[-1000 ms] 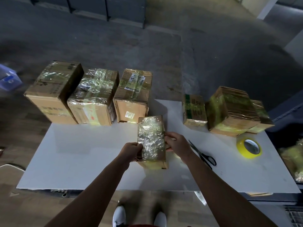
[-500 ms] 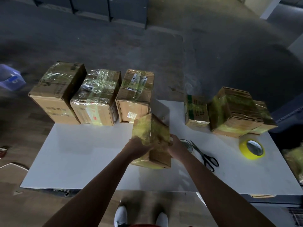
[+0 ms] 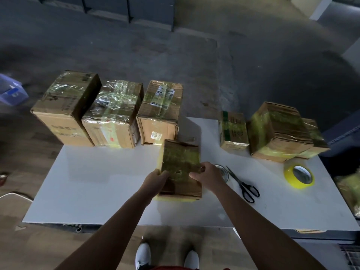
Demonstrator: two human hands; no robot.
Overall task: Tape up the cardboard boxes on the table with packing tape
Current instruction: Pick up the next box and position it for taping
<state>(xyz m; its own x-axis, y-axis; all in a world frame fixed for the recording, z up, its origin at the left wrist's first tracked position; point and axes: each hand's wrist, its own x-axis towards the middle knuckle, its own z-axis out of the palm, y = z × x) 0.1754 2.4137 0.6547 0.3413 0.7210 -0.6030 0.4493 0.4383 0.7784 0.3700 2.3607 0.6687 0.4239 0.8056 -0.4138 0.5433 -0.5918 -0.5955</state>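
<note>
Taped box (image 3: 180, 162) mid-worktop (image 3: 93, 184), toward the front edge. Gripped at its sides by left hand (image 3: 155, 180) and right hand (image 3: 209, 177), fingers clamped on it. To its right: scissors (image 3: 243, 185), then yellow tape roll (image 3: 299, 176).

Taped small box (image 3: 180, 166) lying mid-table; yellow tape roll (image 3: 288, 172) at right

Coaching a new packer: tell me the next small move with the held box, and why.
Probably free the right hand and reach for the yellow tape roll: it and the left hand grip the small tape-wrapped cardboard box resting on the white table, and its near face looks bare.
</note>
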